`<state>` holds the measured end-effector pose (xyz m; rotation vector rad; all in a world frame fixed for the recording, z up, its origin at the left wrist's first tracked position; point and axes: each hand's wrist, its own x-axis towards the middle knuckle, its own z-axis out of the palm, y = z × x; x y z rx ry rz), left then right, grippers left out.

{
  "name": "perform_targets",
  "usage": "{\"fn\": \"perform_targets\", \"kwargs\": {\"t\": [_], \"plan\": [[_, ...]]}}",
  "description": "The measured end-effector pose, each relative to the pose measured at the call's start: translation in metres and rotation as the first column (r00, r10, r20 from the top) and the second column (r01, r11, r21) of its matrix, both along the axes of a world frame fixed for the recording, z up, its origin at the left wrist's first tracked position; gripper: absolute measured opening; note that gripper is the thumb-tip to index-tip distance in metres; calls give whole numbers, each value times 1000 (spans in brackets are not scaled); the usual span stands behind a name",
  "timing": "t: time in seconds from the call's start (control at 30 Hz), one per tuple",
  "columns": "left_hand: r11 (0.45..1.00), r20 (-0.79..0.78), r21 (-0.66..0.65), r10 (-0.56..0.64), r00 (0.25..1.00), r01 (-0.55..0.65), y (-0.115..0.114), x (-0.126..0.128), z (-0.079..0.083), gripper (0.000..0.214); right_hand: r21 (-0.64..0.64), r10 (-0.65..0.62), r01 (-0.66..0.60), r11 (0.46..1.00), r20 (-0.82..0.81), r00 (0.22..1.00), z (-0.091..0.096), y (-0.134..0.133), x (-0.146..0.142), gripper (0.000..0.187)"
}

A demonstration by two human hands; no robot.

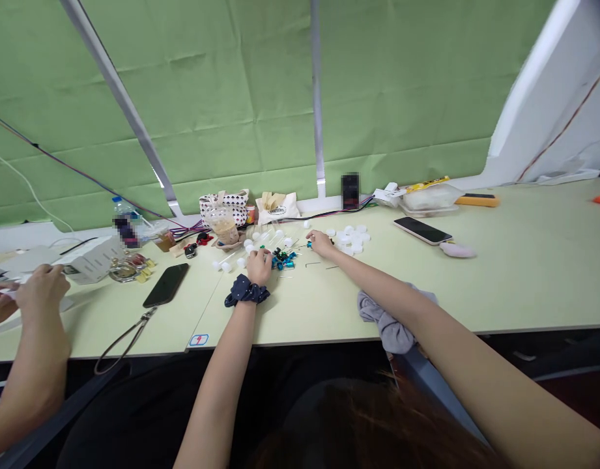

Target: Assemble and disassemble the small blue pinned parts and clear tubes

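Note:
My left hand (259, 266), a dark dotted scrunchie (245, 291) on its wrist, is closed at the left edge of a pile of small shiny blue pieces (284, 258). What its fingers hold, if anything, I cannot make out. To the right, my right hand (322, 244) pinches a small blue piece (309, 245) at its fingertips. White round caps (351, 241) lie scattered just beyond it. Clear tubes with white ends (238, 251) spread behind and left of the blue pile. Thin metal rods (312, 264) rest on the table between my hands.
A black phone (165, 285) with a strap lies at left, another phone (423, 230) at right. Behind stand a drink cup (225, 228) and a patterned bag (236, 207). Grey cloth (390, 326) hangs at the table's front edge. Another person's hands (43, 286) work at far left.

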<state>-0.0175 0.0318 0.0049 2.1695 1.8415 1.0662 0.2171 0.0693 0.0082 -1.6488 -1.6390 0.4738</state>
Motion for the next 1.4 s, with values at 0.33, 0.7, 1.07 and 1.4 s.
{"fn": "perform_targets", "kwargs": {"t": [0.33, 0.7, 1.07, 1.4], "plan": [[994, -56, -68, -88, 995, 84, 1, 0, -9, 31, 103, 134, -111, 989, -263, 955, 8, -5, -38, 12], [971, 232, -73, -205, 951, 228, 17, -13, -14, 40, -10, 219, -233, 972, 387, 896, 17, -17, -81, 6], [919, 525, -126, -258, 811, 374, 29, -23, -17, 46, -254, 234, -111, 961, 527, 817, 42, 5, -108, 51], [905, 796, -119, -159, 583, 409, 26, -26, -10, 37, -135, 174, -125, 983, 468, 866, 47, 1, -99, 47]]}}
